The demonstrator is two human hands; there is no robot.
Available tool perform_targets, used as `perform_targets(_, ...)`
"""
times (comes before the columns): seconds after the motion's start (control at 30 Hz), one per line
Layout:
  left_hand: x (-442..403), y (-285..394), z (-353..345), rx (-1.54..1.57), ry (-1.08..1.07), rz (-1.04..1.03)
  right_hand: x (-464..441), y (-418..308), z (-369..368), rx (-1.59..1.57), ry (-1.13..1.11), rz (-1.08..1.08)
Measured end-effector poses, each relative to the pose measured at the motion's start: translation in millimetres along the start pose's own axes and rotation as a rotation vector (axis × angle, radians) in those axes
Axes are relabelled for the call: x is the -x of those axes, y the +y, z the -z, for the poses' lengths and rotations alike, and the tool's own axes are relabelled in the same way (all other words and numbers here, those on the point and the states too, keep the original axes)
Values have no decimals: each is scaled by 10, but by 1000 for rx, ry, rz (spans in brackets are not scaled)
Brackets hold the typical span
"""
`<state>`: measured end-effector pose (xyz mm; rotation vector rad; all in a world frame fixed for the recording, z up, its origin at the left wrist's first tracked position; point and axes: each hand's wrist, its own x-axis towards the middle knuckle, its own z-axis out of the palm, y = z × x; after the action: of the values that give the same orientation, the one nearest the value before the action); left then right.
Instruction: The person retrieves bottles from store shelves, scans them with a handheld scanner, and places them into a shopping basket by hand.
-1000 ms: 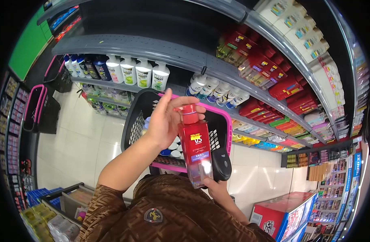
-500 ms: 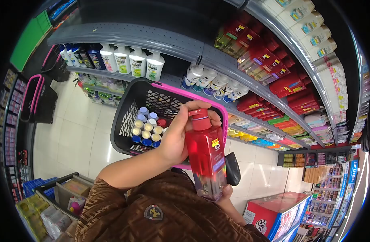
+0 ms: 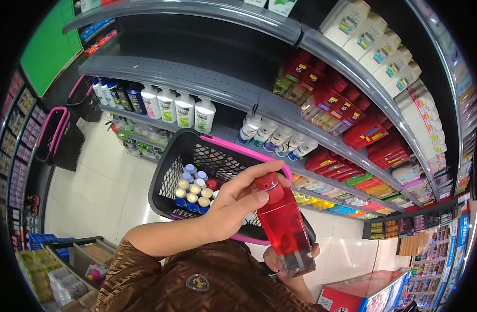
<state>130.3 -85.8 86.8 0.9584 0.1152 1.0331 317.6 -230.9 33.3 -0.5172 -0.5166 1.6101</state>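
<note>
In front of my chest is a red pump bottle (image 3: 285, 223), tilted, with a see-through lower end. My left hand (image 3: 236, 197) is closed around its red cap and neck. At the base, my right hand (image 3: 280, 262) grips the bottle from below, partly hidden behind it. Beneath and behind my left hand stands a black shopping basket with a pink rim (image 3: 233, 148). Several small bottles with cream, blue and white caps (image 3: 194, 190) stand in its left part. My left hand and forearm cover some of the basket's contents.
Ahead, a grey shelf (image 3: 170, 75) carries white pump bottles (image 3: 185, 110) and red bottles (image 3: 334, 106). More black baskets (image 3: 61, 138) stand at the left. A red box-like display (image 3: 353, 291) is at lower right, a cart (image 3: 82, 260) at lower left.
The bottle has turned so its printed label no longer faces me, and it has moved down and right. My left thumb now lies across its neck. The view has tilted up slightly.
</note>
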Motion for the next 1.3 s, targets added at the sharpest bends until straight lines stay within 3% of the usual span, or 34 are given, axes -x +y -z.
perform_targets(0.2,191,60,41,255,41,-19,273,264,101,-75,-47,8)
perform_targets(0.7,325,45,185,490,-33,-98,290,620,287,60,92,-84)
perform_targets(0.87,369,54,170,405,-38,-83,1141,481,555,85,102,-111)
perform_targets(0.93,393,42,165,369,-37,-118,1054,478,574,98,103,-131)
perform_targets(0.97,401,43,165,358,-29,-119,24,657,364,105,101,-142)
perform_targets(1.1,412,71,169,319,-3,-126,329,599,494,126,83,-180)
perform_targets(1.2,412,87,158,349,-4,-150,7,619,465,150,58,-212)
perform_targets(1.23,415,110,140,348,1,-158,458,512,603,158,54,-224)
perform_targets(1.3,415,170,84,307,104,-127,212,485,595,178,47,-249)
